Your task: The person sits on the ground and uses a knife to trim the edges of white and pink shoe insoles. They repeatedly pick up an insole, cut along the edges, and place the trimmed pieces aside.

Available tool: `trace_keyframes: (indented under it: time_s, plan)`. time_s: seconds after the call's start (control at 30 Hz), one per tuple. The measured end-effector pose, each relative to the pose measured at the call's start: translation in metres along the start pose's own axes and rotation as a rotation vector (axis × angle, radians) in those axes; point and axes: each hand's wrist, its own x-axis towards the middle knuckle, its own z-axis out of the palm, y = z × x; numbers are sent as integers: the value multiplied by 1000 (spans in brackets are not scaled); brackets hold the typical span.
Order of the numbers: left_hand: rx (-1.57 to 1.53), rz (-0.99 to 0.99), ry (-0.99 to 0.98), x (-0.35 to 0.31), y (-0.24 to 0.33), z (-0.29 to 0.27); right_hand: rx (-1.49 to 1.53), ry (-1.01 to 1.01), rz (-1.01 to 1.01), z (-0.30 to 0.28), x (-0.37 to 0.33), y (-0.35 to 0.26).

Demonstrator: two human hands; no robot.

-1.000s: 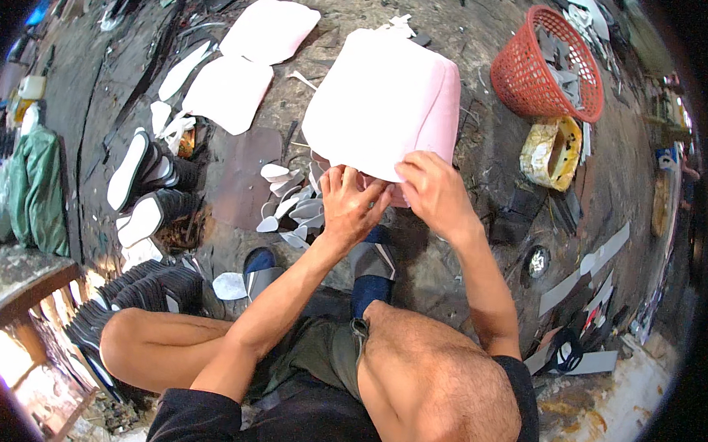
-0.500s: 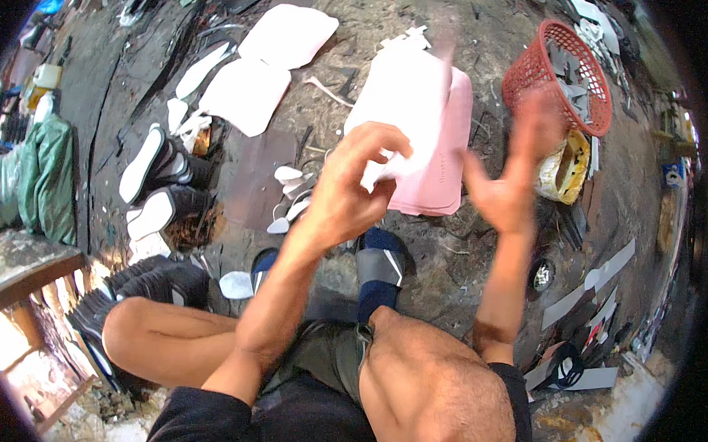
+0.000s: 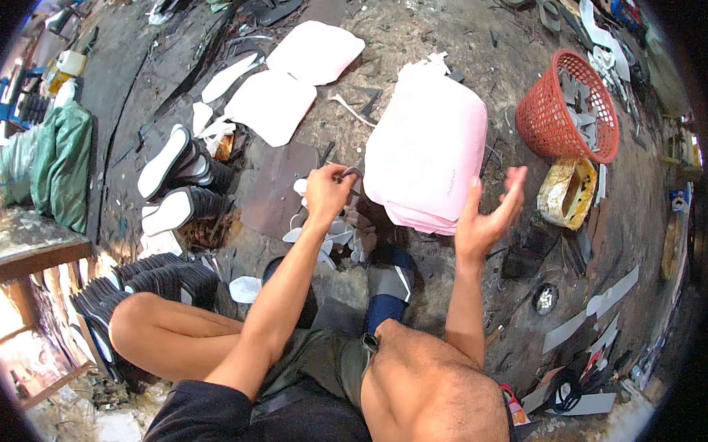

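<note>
A stack of pale pink sheets [image 3: 427, 141] lies on the ground in front of me, its front edges slightly uneven. My right hand [image 3: 487, 223] is at the stack's near right corner, fingers apart, palm turned inward and holding nothing; whether the thumb touches the sheets I cannot tell. Left of the stack, my left hand [image 3: 329, 195] pinches a small dark piece at its fingertips, too small to name further. Just below that hand, small white and grey offcuts [image 3: 339, 234] lie in a loose heap by my feet.
Two white sheets [image 3: 274, 107] lie at the far left. Nearer are white-soled footwear pieces [image 3: 165, 164] and a row of black soles [image 3: 150, 279]. On the right stand a red basket [image 3: 533, 110] of grey scraps and a cut-open yellow container [image 3: 556, 200]. Grey strips [image 3: 591, 306] lie lower right.
My left hand has moved left off the pink stack and closed its fingers on a small piece. My right hand has come down nearer the stack's corner. The whole view has shifted slightly.
</note>
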Motion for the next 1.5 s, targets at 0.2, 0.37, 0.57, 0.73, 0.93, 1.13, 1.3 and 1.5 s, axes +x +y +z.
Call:
trace_keyframes:
  time_s: [0.2,0.37,0.57,0.73,0.93,1.13,1.3,1.5]
  plan:
    - [-709,-174,39,-55,40,-54,577,-650,110,20,-33,-64]
    - [-847,-84,178,-66,26,-62,667,-922,412,37,-46,-82]
    - [-1166,-86,283,-59,32,-75,342,-857,-221,27,-80,-52]
    - [-947,-10,-181,-104,51,-27,778,-886,522,-5,-46,-53]
    - [-822,-184,-424,-103,40,-23,61,-567,-479,-27,-10,7]
    - [-1215,-270,-563,-86,91,10,-108,-536,-590,-17,11,68]
    - [-13,710,166,-34,101,54,200,-343,-63,-31,84,-17]
    - [207,854,60,-45,83,64,174,-552,-273,-5,9,14]
